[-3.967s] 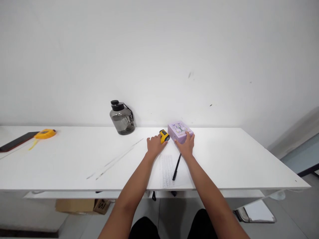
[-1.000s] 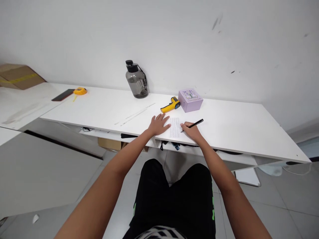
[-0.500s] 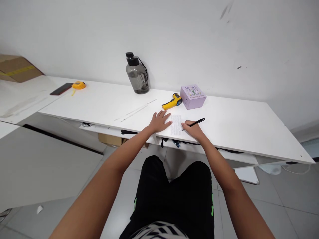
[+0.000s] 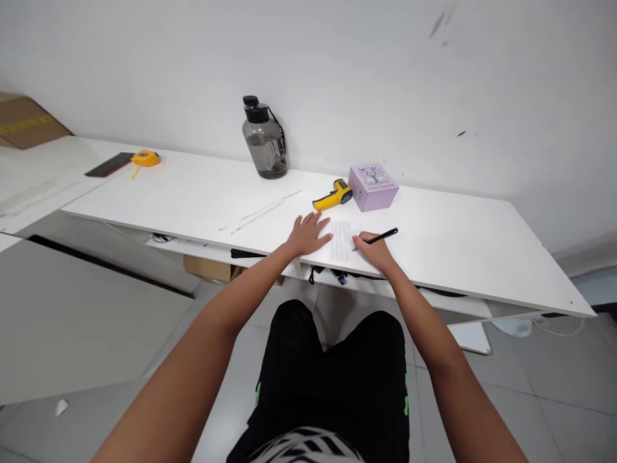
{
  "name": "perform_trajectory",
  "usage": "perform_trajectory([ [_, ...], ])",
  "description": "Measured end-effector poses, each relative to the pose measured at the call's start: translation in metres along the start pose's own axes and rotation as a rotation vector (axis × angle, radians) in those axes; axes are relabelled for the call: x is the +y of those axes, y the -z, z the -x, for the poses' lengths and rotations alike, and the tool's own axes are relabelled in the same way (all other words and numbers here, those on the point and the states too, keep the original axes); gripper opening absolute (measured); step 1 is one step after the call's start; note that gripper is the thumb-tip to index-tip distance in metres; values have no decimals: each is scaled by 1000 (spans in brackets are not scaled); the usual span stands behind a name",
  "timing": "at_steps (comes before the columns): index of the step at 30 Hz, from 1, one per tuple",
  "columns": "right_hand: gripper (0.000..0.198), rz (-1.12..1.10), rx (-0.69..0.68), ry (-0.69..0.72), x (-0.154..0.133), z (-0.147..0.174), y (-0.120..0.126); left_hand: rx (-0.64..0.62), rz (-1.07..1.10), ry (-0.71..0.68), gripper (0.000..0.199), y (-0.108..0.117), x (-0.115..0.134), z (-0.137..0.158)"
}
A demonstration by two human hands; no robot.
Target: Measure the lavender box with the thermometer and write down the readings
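My right hand (image 4: 375,251) grips a black pen (image 4: 385,235), its tip down at the right side of a small sheet of paper (image 4: 340,241) covered in handwriting. Flat on the desk at the paper's left edge lies my left hand (image 4: 307,234), fingers spread and holding nothing. Just beyond it rests a yellow and black infrared thermometer (image 4: 332,195), its head against a lilac box (image 4: 373,188) with a printed design on top.
A grey water bottle (image 4: 265,141) stands against the wall. Farther left are an orange tape measure (image 4: 146,157), a dark flat piece (image 4: 110,164) and a cardboard box (image 4: 31,121). Below the white desk (image 4: 463,244) runs a shelf (image 4: 186,247) holding several items.
The camera view has shifted slightly. My right hand with the pen has moved very little, and my left hand stays flat beside the paper.
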State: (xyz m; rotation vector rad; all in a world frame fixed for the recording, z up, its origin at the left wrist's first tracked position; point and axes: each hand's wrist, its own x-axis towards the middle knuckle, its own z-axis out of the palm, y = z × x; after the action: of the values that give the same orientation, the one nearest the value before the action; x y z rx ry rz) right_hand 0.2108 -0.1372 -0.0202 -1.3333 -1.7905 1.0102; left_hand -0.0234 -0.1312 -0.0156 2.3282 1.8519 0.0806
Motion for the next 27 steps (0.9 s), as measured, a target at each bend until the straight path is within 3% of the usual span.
perform_trajectory([
  [12,35,-21,-36,-11,-3,1,1,9,11,-4,74,1,0,1],
  [27,36,15,46,21,-2,2,0,6,17,-4,74,0,0,1],
])
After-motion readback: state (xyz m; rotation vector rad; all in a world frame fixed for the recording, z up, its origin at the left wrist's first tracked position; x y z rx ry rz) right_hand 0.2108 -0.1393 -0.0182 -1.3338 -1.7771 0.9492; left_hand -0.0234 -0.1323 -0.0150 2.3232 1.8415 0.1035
